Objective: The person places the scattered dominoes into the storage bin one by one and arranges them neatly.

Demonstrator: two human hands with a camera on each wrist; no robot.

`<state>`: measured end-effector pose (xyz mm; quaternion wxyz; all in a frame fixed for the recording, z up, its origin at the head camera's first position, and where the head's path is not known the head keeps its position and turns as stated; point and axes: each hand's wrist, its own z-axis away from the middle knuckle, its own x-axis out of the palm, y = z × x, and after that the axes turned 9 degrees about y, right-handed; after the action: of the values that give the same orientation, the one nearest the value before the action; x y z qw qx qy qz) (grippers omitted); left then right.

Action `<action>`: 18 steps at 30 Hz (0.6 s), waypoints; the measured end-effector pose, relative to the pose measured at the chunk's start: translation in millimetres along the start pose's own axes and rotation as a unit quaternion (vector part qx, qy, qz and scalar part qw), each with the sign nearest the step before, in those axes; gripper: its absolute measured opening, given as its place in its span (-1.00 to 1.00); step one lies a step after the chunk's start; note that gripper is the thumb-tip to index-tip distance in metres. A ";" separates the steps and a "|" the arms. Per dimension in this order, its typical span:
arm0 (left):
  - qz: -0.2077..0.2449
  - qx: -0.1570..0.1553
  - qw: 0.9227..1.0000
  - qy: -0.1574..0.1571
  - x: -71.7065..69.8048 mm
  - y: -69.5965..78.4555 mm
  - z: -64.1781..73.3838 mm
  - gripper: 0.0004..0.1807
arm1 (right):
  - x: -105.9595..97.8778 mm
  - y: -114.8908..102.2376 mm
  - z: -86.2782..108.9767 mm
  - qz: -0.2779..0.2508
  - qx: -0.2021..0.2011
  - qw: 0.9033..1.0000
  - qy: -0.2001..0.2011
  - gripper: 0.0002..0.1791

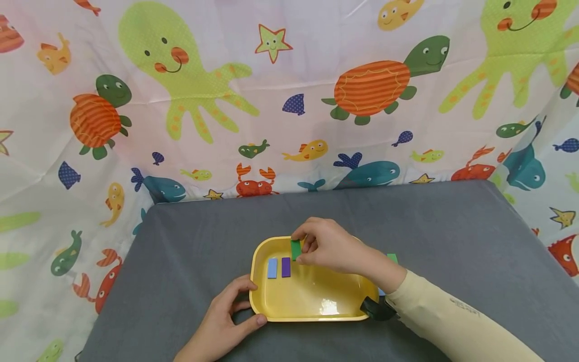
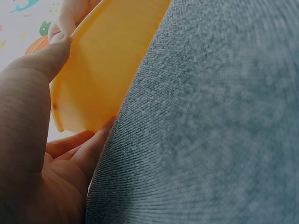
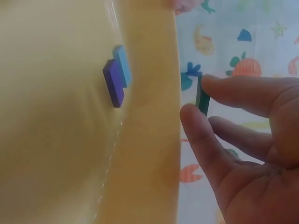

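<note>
A yellow plastic tray (image 1: pixel 312 296) stands on the grey cloth. My left hand (image 1: pixel 226 317) holds it at the left end, thumb on the near corner and fingers at the left wall; the left wrist view shows the tray's outer wall (image 2: pixel 103 70) between them. Over the tray's far side, my right hand (image 1: pixel 332 246) pinches a thin green block (image 1: pixel 296 250) between thumb and fingertips. In the right wrist view, that block appears edge-on, apart from the tray. Side by side on the tray floor are a light blue block (image 1: pixel 272 268) and a purple block (image 1: pixel 286 267).
Beyond the tray's right end, partly behind my right forearm, show another green piece (image 1: pixel 392 258) and a blue piece (image 1: pixel 381 292). A black object (image 1: pixel 379 308) sits at my right wrist. A curtain with sea animals (image 1: pixel 289 125) hangs behind the grey cloth surface (image 1: pixel 190 241).
</note>
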<state>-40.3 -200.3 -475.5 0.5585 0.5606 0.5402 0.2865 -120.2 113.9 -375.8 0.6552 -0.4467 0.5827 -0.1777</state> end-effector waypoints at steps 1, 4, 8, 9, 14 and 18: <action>-0.001 0.001 1.000 0.001 0.2 -0.2 -0.2 -0.39 | 1.0 0.0 -0.7 0.003 0.000 1.000 0.000 -0.60; -0.004 0.005 1.000 0.003 0.7 -0.9 -0.3 -0.39 | 3.7 -0.2 -2.6 0.006 0.001 1.000 0.001 -0.61; -0.006 0.013 1.000 0.004 0.8 -1.8 -0.2 -0.39 | 7.1 0.7 -5.6 0.004 0.004 1.000 0.003 -0.62; -0.005 0.016 1.000 0.004 0.8 -2.0 -0.4 -0.39 | 7.9 0.9 -6.2 0.004 0.004 1.000 0.004 -0.62; -0.009 0.018 1.000 0.004 0.4 -1.7 -1.0 -0.41 | 11.7 1.6 -9.0 0.011 0.005 1.000 0.005 -0.61; -0.018 0.018 1.000 0.005 -0.1 -1.6 -1.0 -0.42 | 13.9 1.1 -11.3 0.023 -0.003 1.000 0.005 -0.61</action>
<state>-41.6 -200.4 -476.8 0.5508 0.5590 0.5582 0.2691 -127.3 99.7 -384.2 0.6546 -0.4343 0.5969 -0.1631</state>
